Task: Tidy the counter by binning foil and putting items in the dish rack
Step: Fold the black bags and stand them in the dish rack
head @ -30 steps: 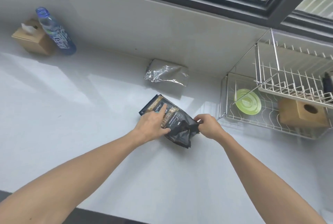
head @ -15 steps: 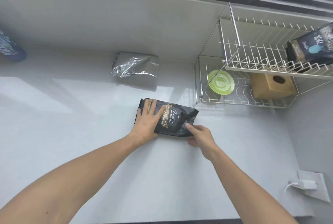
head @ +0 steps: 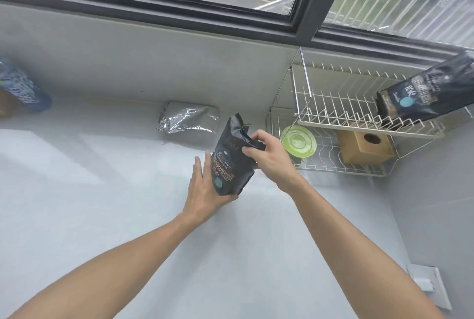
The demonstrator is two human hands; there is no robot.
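Holding the soft black pouch, the right hand is pinching its crumpled top while the left hand is cupping the fuller bottom below that grip.

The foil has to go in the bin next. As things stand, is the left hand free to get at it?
Probably not yet: the left hand supports the black pouch. The foil lies uncovered on the counter beyond it.
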